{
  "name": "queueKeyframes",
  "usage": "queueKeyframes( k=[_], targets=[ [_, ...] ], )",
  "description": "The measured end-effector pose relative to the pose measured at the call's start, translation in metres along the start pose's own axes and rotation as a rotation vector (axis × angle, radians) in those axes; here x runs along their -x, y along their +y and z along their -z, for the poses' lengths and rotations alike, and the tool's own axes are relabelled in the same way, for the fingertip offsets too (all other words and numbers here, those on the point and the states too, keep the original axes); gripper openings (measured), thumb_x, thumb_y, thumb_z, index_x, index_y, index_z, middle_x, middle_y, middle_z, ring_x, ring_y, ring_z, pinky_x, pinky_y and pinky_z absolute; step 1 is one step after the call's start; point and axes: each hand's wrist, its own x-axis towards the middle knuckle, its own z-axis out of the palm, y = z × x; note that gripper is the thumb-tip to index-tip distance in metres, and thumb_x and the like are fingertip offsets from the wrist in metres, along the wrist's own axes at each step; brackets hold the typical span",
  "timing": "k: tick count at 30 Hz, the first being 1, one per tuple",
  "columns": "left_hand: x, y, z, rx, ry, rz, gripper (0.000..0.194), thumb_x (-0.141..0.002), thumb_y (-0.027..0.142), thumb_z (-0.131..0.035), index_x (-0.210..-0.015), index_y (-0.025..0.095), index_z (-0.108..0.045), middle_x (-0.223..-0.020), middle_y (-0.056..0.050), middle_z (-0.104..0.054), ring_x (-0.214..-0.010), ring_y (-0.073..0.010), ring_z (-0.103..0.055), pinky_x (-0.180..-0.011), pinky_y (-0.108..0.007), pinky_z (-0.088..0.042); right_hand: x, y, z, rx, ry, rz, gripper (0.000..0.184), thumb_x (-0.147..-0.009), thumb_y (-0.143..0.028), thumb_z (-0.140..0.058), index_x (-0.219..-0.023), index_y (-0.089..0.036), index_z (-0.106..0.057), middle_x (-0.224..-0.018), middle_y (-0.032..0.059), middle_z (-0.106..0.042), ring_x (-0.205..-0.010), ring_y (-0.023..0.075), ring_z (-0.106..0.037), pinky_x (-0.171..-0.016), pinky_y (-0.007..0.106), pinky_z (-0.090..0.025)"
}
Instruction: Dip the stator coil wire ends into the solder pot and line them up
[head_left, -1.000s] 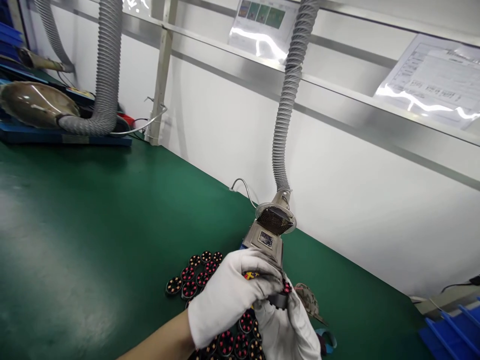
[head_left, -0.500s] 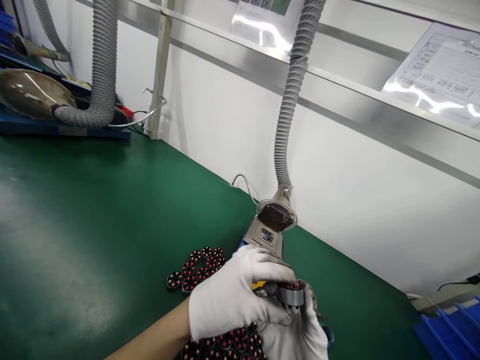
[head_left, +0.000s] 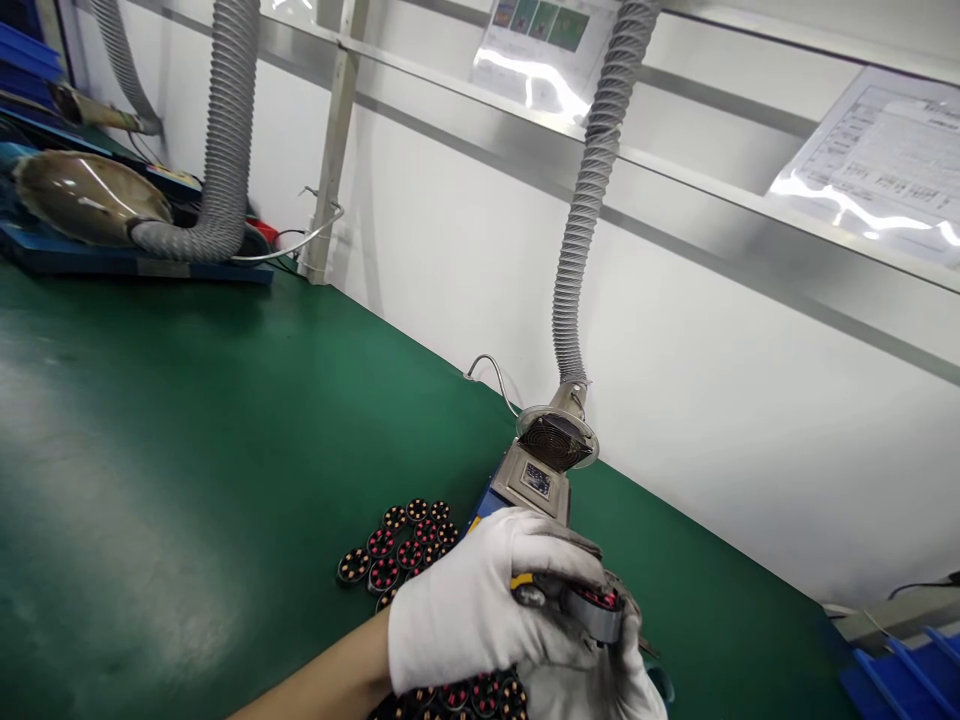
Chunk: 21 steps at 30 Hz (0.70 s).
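My left hand (head_left: pixel 491 600), in a white glove with dark-stained fingertips, is closed around a small round part (head_left: pixel 596 615) with a grey metal side and a black and red top. At the part's right side is my right hand (head_left: pixel 634 650), also gloved, its fingers curled against it; the left hand covers much of it. A yellow and black piece (head_left: pixel 523 580) shows under the left fingers, too covered to name. Beside and below the left wrist lie several similar round parts (head_left: pixel 384 573), black with red or tan marks in a ring.
Behind my hands stands a metal-topped device (head_left: pixel 536 478) with a fume hood (head_left: pixel 559 438) on a grey hose (head_left: pixel 592 200). A blue tray (head_left: pixel 911 675) sits at the lower right. Another hose (head_left: pixel 225 130) and a brownish hood (head_left: pixel 90 195) are at the far left of the green table (head_left: pixel 225 430).
The round part in my hands is tilted more, and both hands sit slightly lower and further right in view. The whole view has shifted a little.
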Motion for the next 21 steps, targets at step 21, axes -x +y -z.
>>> queueKeyframes(
  k=[21],
  targets=[
    [0.009, 0.011, -0.013, 0.437, 0.47, 0.399, 0.005, -0.06, 0.014, -0.075, -0.062, 0.016, -0.071, -0.069, -0.003, -0.069, -0.065, -0.0126, -0.061, -0.062, -0.019, -0.049, -0.013, 0.006, 0.025, 0.096, 0.094, 0.084, 0.038, -0.063, -0.054, -0.074, -0.088, -0.026, -0.072, -0.097, 0.0062, -0.071, -0.11, 0.0287, -0.057, -0.097, 0.047, -0.043]
  ],
)
